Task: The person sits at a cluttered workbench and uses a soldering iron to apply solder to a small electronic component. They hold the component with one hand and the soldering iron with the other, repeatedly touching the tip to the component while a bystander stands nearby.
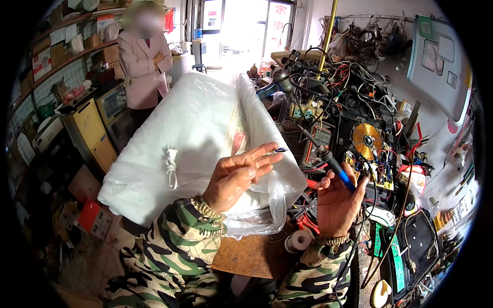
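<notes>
My right hand (pixel 336 203) holds a soldering iron (pixel 336 167) with a blue and black handle, its tip pointing up and left. The iron's dark cord runs down past my right sleeve. My left hand (pixel 237 174) is raised over the near part of a large bundle (pixel 144 138) wrapped in clear and white plastic. A small dark piece (pixel 280 150) sits at its fingertips, too small to name. On the bundle lies a white power cord (pixel 172 168) with a plug, coiled up. Between my forearms a solder spool (pixel 299 241) stands on the brown workbench (pixel 249 255).
Tangled cables (pixel 359 77) and a multimeter (pixel 322 136) crowd the right side. Further along are a copper coil disc (pixel 366 136) and green circuit boards (pixel 397 262). A person (pixel 145 66) stands at the far left with folded arms. Shelves (pixel 67 23) line the left wall.
</notes>
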